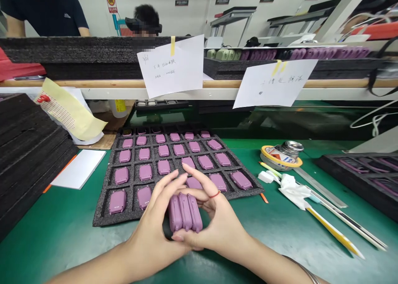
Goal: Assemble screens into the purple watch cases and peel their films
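Observation:
Three purple watch cases (185, 212) stand side by side as a stack between my two hands, just in front of the black foam tray (102, 211). My left hand (158, 222) curves round the stack's left side, and my right hand (217, 222) wraps its right side, thumbs low and fingers meeting at the back. Behind them, the tray's compartments hold rows of more purple cases, such as one near the left front corner (117, 201). My fingers partly cover some of the tray's middle compartments.
At right lie a tape roll (270, 157), a metal ruler (320, 188), a crumpled tissue (294, 190) and a yellow-handled brush (336, 233). Another foam tray (332, 163) stands far right, stacked black foam (27, 151) at left. Two people are beyond the shelf (217, 94).

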### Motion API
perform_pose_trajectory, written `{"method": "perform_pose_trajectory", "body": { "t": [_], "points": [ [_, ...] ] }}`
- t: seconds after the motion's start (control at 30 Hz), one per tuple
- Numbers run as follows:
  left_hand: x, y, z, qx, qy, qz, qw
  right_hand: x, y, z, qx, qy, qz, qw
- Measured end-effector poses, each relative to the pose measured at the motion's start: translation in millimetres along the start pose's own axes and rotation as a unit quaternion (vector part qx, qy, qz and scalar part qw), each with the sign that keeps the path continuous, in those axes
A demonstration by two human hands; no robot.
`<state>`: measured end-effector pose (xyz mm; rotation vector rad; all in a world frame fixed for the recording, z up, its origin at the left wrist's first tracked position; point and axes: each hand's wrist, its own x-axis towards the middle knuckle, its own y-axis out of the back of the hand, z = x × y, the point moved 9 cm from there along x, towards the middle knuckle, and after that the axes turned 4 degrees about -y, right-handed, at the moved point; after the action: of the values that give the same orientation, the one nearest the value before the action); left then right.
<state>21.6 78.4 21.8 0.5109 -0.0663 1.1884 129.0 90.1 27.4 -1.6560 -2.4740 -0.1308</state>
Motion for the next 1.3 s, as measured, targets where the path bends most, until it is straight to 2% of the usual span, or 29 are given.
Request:
{"method": "perform_pose_trajectory", "body": {
  "t": [0.13,0.27,0.33,0.47,0.7,0.8,0.87,0.93,1.07,1.17,1.3],
  "points": [
    [-5.7,-9.0,-13.5,-0.149,0.113,-0.015,0.982,-3.8,6.7,-15.8,-0.139,0.096,0.027,0.985],
    [-4.8,-22.9,-20.7,-0.339,0.189,-0.034,0.921,-7.7,-0.1,-23.4,-0.212,0.177,0.003,0.961],
    [-2.4,-25.8,-23.8,-0.377,0.205,-0.032,0.902,-8.6,-5.3,-24.1,-0.229,0.201,-0.016,0.952],
    [0.0,-30.9,-26.0,-0.380,0.222,-0.048,0.897,-9.1,-11.6,-25.2,-0.242,0.229,-0.031,0.942],
    [2.7,-26.6,-17.3,-0.342,0.194,-0.045,0.918,-9.2,-13.5,-22.1,-0.230,0.222,-0.042,0.947],
    [1.4,-22.2,-21.5,-0.314,0.201,-0.020,0.928,-8.7,-14.6,-20.7,-0.247,0.207,-0.044,0.946],
    [-1.2,-21.5,-26.6,-0.332,0.230,0.000,0.915,-7.7,-14.2,-21.8,-0.264,0.199,-0.039,0.943],
    [-3.9,-23.9,-28.5,-0.380,0.260,0.006,0.888,-5.4,-10.0,-24.7,-0.262,0.187,-0.027,0.946],
    [-6.9,-24.5,-26.0,-0.450,0.287,0.015,0.845,1.5,6.0,-28.4,-0.164,0.132,-0.004,0.977],
    [-7.0,-22.0,-26.1,-0.452,0.286,0.022,0.844,3.7,6.2,-27.9,-0.142,0.097,-0.034,0.984],
    [-2.7,-24.0,-24.6,-0.436,0.261,-0.001,0.861,3.8,6.7,-30.2,-0.147,0.098,-0.041,0.983]
  ]
}}
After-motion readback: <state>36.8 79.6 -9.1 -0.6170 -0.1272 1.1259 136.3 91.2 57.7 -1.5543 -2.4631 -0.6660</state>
